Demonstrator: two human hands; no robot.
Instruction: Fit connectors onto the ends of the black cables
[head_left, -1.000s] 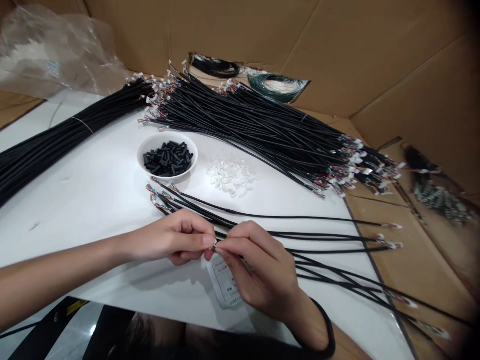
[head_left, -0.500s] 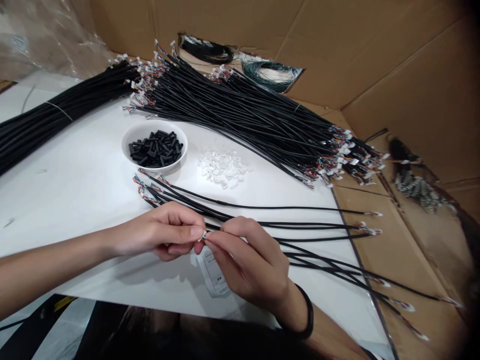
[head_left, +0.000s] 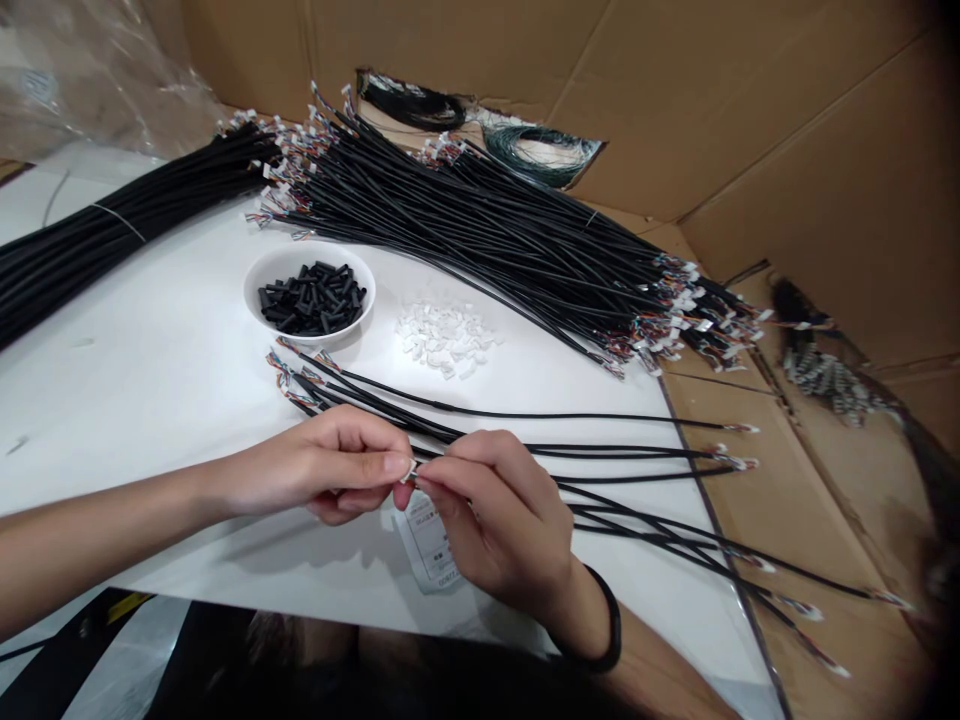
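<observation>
My left hand (head_left: 352, 465) pinches a small white connector (head_left: 409, 470) between thumb and finger. On its right side, my right hand (head_left: 499, 510) has thumb and forefinger pressed together at the thin wires by the connector. What else the right fingers hold is too small to make out. Behind both hands lie several black cables (head_left: 555, 415) with white plugs and coloured wires at their ends. A printed label bag (head_left: 431, 545) lies on the white table (head_left: 150, 400), partly under my right hand.
Beyond the hands stand a white bowl (head_left: 251, 305) of short black tubes and a pile of small white pieces (head_left: 448, 338). Large bundles of black cables (head_left: 480, 220) lie farther back. Cardboard walls (head_left: 750, 120) enclose the back and right.
The right fingertips have shifted slightly at the connector, and the right hand has turned a little. My left hand has hardly moved.
</observation>
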